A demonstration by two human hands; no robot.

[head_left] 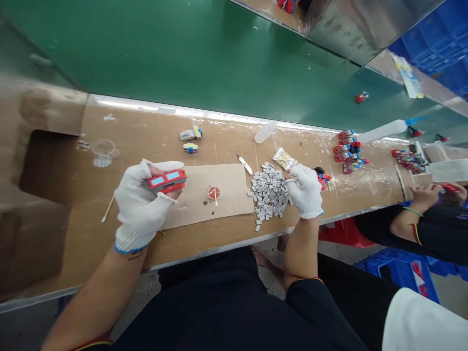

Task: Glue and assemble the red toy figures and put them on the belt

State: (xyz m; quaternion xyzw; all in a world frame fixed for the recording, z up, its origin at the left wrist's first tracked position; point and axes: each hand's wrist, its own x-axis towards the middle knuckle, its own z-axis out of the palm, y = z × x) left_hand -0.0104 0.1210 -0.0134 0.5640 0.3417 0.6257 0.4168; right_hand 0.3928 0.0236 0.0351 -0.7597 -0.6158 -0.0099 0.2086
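My left hand (pixel 141 197), in a white glove, is closed around a red and grey toy part (pixel 167 181) with light-blue panels. My right hand (pixel 304 189), also gloved, has its fingers pinched together at the right edge of a heap of small grey pieces (pixel 268 191); whatever lies between the fingertips is too small to make out. Just above that hand is a bag of cotton swabs (pixel 283 158). Between the hands, a small dish of red liquid (pixel 214 192) with a swab in it rests on a cardboard sheet (pixel 230 187).
A white-handled knife (pixel 244 165) and a clear plastic cup (pixel 265 132) lie beyond the heap. Grey toy parts (pixel 190 140) stand at the back. Red toy parts (pixel 345 151) and a white bottle (pixel 383 130) are at the right, near a co-worker's hands (pixel 426 197).
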